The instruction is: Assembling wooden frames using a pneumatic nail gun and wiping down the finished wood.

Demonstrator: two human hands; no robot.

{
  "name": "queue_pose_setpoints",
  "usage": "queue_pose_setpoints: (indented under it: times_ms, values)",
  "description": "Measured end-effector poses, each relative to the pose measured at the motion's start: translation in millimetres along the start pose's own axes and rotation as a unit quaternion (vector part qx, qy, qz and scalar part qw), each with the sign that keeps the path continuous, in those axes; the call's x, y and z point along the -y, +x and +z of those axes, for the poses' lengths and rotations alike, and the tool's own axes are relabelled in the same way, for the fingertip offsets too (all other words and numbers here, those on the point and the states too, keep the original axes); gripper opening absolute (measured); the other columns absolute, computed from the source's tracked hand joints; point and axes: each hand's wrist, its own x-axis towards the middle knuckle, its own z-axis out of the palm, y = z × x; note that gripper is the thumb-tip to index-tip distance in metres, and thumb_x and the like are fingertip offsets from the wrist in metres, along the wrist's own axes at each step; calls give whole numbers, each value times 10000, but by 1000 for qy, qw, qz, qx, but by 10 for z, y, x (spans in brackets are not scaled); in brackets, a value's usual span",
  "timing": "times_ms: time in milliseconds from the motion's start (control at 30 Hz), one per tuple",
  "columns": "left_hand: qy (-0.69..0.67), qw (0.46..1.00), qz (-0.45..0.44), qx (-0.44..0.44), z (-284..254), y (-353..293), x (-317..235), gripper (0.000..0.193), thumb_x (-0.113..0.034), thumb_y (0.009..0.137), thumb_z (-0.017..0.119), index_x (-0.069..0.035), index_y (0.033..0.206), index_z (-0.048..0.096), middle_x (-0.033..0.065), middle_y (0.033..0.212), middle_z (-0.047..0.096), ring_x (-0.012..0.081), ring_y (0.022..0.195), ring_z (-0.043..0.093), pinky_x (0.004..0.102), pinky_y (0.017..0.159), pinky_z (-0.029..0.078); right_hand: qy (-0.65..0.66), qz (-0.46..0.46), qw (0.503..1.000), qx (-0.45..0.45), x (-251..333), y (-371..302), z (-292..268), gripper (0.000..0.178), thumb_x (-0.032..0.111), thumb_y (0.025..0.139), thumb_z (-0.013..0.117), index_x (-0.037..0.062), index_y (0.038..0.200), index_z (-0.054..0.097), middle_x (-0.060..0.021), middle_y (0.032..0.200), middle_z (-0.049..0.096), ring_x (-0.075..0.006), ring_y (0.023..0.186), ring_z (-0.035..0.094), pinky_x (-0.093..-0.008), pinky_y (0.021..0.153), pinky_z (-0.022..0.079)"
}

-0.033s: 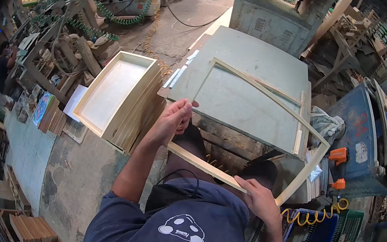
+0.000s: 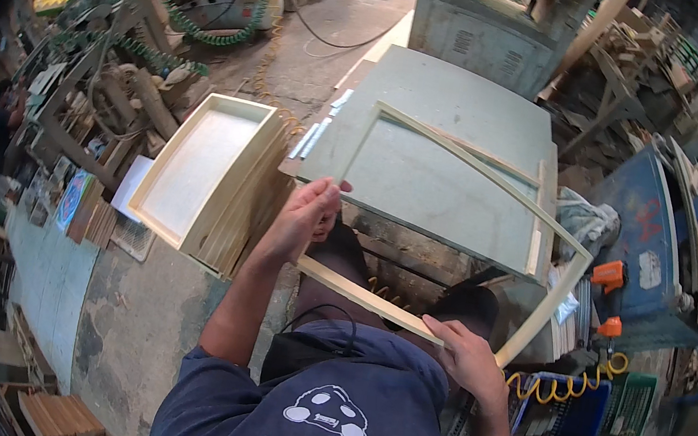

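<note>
My left hand grips the left rail of a thin rectangular wooden frame; my right hand grasps its near rail. Frame sits tilted above my lap, far part over the grey table, contact unclear. Stacked wooden trays at left, yellow coiled hose at right.

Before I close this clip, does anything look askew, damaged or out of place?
Mildly, yes. The grey cloth lies crumpled right of the grey-green tabletop, and the concrete floor looks patchy and worn. The slim wooden frame sits askew to the tabletop, but the left hand and right hand hold it, so that seems ordinary.
</note>
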Motion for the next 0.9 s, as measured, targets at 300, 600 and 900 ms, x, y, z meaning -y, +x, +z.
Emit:
queue_pose_setpoints:
  times_ms: [300,600,900]
  values:
    - [11,995,9,-103,-210,-87,88,333,-350,967,458,-66,1126,527,-54,672,368,28,485,318,177,401,237,67,46,888,-452,-289,-276,-225,327,109,807,688,11,1108,607,-152,1136,583,-295,1088,558,-359,938,436]
    - [-4,994,-48,-103,-329,49,198,403,-402,959,454,-71,1182,507,-43,701,378,25,481,315,167,381,240,607,105,743,-263,-702,-616,-151,558,184,939,536,-28,1396,297,-218,1216,544,-269,939,640,-363,836,525]
    - [-60,990,-93,-88,-380,137,364,437,-400,986,415,-39,1224,485,-44,685,367,8,477,309,154,370,249,630,50,740,-231,-683,-727,-250,716,76,812,641,-41,1413,269,-239,1302,484,-319,1061,602,-379,919,486]
